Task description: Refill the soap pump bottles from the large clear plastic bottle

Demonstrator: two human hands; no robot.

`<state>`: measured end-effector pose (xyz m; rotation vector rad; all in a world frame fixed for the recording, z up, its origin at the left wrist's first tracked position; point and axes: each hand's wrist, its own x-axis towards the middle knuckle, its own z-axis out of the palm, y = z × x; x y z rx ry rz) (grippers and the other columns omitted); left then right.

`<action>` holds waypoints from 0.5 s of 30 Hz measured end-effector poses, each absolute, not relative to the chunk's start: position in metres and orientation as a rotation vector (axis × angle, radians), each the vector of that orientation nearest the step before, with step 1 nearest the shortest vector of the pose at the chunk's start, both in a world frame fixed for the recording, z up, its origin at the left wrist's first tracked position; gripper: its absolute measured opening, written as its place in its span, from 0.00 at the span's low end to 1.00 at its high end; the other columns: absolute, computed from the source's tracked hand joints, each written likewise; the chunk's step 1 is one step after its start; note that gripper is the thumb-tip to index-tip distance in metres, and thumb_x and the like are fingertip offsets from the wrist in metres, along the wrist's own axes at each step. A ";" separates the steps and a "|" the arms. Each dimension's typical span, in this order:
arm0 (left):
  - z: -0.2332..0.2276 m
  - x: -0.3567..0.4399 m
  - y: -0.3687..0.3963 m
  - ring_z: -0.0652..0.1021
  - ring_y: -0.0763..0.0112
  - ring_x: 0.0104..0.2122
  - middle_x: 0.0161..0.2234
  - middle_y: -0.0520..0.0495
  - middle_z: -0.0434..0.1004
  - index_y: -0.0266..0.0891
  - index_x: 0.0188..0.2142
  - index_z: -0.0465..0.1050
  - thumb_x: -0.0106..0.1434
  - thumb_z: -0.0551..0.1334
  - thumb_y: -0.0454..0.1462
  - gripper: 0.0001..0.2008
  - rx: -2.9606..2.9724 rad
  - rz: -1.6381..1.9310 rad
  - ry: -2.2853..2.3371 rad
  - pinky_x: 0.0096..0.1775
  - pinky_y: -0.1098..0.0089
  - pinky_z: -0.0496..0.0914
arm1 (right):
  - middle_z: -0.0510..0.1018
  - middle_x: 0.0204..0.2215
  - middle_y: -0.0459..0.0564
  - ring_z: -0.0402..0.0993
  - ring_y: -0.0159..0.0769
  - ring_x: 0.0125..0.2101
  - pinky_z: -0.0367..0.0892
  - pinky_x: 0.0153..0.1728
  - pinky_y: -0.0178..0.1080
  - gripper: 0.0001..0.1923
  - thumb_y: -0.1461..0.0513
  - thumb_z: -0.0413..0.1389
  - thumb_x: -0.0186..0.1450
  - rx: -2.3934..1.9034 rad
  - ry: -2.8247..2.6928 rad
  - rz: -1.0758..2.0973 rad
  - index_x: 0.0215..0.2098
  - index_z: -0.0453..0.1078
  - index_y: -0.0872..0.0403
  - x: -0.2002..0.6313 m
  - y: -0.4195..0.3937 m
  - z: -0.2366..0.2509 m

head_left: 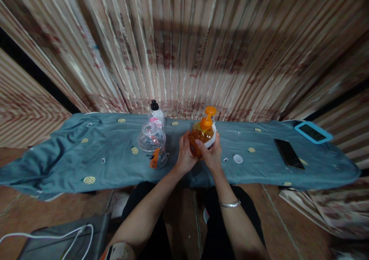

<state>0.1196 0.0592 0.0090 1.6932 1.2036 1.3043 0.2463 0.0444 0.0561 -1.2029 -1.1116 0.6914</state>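
At centre frame, both hands wrapped around an orange pump bottle (202, 134) standing upright on the counter (259, 164). Left hand (184, 154) cupping the bottle's left side and lower body, fingers closed against it. Right hand (211, 152) gripping the right side near the white collar, thumb lying across the front. Orange pump head pointing toward the upper right, clear of both hands. Silver bracelet (230, 204) on the right wrist, lower centre.

Just left of the hands, a clear plastic jar (152, 141) with no lid, an orange label low on its front, close to the left hand but apart from it. Behind that jar, a white bottle with a black cap (156, 114), touching or nearly touching it; cannot tell which. Right of the hands, a small white round lid (238, 159) lying flat on the blue-grey cloth (72, 152) covering the counter. Further right, a dark phone (288, 153) lying face up, and at the far right edge a device in a light blue case (313, 132). Lower left corner, a white cable (57, 235) looped over a grey surface. Striped curtain (187, 41) filling the upper frame.
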 end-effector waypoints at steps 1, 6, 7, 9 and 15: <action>0.010 0.120 0.062 0.68 0.38 0.74 0.72 0.28 0.65 0.37 0.77 0.54 0.52 0.79 0.40 0.58 1.673 1.294 1.226 0.75 0.39 0.64 | 0.84 0.48 0.53 0.79 0.46 0.46 0.76 0.53 0.50 0.47 0.36 0.73 0.55 -1.202 -1.118 0.703 0.62 0.71 0.52 0.248 0.046 0.045; 0.010 0.119 0.076 0.58 0.34 0.79 0.76 0.32 0.60 0.41 0.73 0.62 0.44 0.82 0.38 0.59 1.595 1.277 1.186 0.79 0.38 0.54 | 0.82 0.51 0.55 0.81 0.43 0.48 0.78 0.52 0.51 0.35 0.37 0.67 0.68 -1.148 -1.193 0.763 0.59 0.73 0.53 0.257 0.044 0.010; 0.010 0.119 0.077 0.60 0.33 0.78 0.75 0.33 0.63 0.42 0.72 0.64 0.44 0.83 0.38 0.57 1.584 1.260 1.148 0.78 0.37 0.54 | 0.81 0.51 0.55 0.81 0.43 0.48 0.78 0.52 0.51 0.34 0.38 0.67 0.68 -1.139 -1.201 0.764 0.58 0.74 0.54 0.258 0.043 0.010; 0.009 0.120 0.078 0.69 0.36 0.74 0.71 0.35 0.71 0.43 0.71 0.67 0.46 0.83 0.40 0.54 1.559 1.233 1.052 0.76 0.39 0.60 | 0.82 0.50 0.54 0.80 0.43 0.47 0.78 0.52 0.51 0.34 0.38 0.67 0.68 -1.123 -1.204 0.756 0.57 0.75 0.54 0.259 0.039 0.017; -0.002 0.136 0.069 0.76 0.43 0.67 0.67 0.36 0.75 0.44 0.72 0.63 0.49 0.84 0.42 0.54 1.489 1.421 1.023 0.71 0.43 0.69 | 0.82 0.54 0.53 0.78 0.44 0.53 0.73 0.57 0.48 0.41 0.35 0.65 0.66 -1.065 -1.135 0.672 0.65 0.71 0.51 0.247 0.039 0.069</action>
